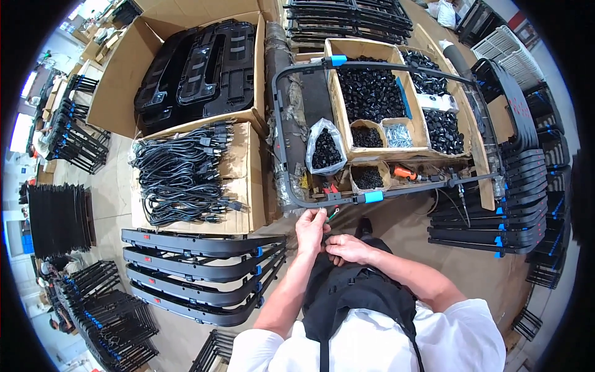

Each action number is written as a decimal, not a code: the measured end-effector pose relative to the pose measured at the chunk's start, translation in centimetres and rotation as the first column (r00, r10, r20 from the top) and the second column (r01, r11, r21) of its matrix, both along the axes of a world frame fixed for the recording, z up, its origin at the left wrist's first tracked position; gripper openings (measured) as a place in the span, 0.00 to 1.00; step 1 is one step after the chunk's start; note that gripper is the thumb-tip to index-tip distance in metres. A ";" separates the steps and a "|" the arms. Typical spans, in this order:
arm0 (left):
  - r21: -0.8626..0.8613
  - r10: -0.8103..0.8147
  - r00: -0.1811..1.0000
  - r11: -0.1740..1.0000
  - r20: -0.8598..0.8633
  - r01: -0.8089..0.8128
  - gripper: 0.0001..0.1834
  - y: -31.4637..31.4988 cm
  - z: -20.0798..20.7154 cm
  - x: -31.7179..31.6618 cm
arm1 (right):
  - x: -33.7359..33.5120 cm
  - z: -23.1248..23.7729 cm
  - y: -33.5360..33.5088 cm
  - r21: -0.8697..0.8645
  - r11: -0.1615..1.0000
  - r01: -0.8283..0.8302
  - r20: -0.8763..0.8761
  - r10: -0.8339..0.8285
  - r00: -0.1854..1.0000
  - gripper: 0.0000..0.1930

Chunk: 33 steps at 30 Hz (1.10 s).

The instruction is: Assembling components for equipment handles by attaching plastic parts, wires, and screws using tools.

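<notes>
In front of my body, my left hand point(311, 232) is closed with thumb and fingers pinched. Past its fingertips sticks a short green wire point(333, 214) with a ring-shaped metal end. Close against it, my right hand point(348, 248) is closed too, its fingers curled. Both hands grip a dark cable point(325, 238), mostly hidden by my fingers. Just beyond them a black tubular frame point(278, 124) with rounded corners lies across the bench. Bright blue pieces point(374, 196) are wrapped on its near and far bars.
A cardboard box of black power cords point(180, 170) stands left, before a carton of black plastic panels point(214, 68). Divided trays of black caps point(370, 93) and screws point(398, 135) sit on the bench. An orange-handled tool point(406, 172) lies nearby. Curved black frames point(192, 248) are stacked at left.
</notes>
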<state>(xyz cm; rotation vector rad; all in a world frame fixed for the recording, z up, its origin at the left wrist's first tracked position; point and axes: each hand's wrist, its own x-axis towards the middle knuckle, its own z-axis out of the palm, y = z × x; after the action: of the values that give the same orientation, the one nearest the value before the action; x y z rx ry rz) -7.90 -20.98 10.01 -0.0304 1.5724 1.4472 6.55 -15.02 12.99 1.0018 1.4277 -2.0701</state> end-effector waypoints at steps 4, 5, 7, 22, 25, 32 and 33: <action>0.048 0.013 0.998 0.999 0.061 -0.016 0.09 -0.3 -0.3 0.3 | 0.7 -1.3 1.3 0.245 0.969 -0.039 -0.037 0.050 0.998 0.15; 0.044 0.015 0.998 0.999 0.060 -0.018 0.09 -0.1 -0.1 0.5 | 0.7 -1.5 1.4 0.241 0.970 -0.041 -0.039 0.052 0.998 0.15; 0.004 0.050 0.999 0.999 0.010 -0.050 0.09 0.1 0.4 0.9 | 0.8 -2.0 1.8 0.307 0.947 -0.097 -0.020 0.109 0.994 0.14; -0.243 -0.066 0.958 0.970 -0.278 -0.004 0.15 2.3 3.6 3.7 | 2.8 -3.0 7.1 0.315 0.905 -0.285 -0.200 0.357 0.913 0.15; -0.218 0.002 0.961 0.974 -0.275 -0.065 0.14 2.1 2.8 4.3 | 2.7 -2.9 8.2 0.273 0.909 -0.313 -0.221 0.376 0.900 0.15; -0.278 0.060 0.941 0.948 -0.333 -0.158 0.11 2.2 2.9 4.0 | 1.8 -3.5 9.7 0.200 0.890 -0.410 -0.230 0.449 0.863 0.16; -0.327 -0.007 0.921 0.936 -0.391 -0.132 0.11 2.1 3.0 3.8 | 1.6 -3.1 10.0 0.170 0.883 -0.438 -0.216 0.467 0.857 0.17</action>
<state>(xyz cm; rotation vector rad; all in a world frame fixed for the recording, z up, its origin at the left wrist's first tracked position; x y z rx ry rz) -4.12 -18.91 13.03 -0.0031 2.1614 1.2550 8.15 -5.07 9.86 0.3842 1.7299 -1.8178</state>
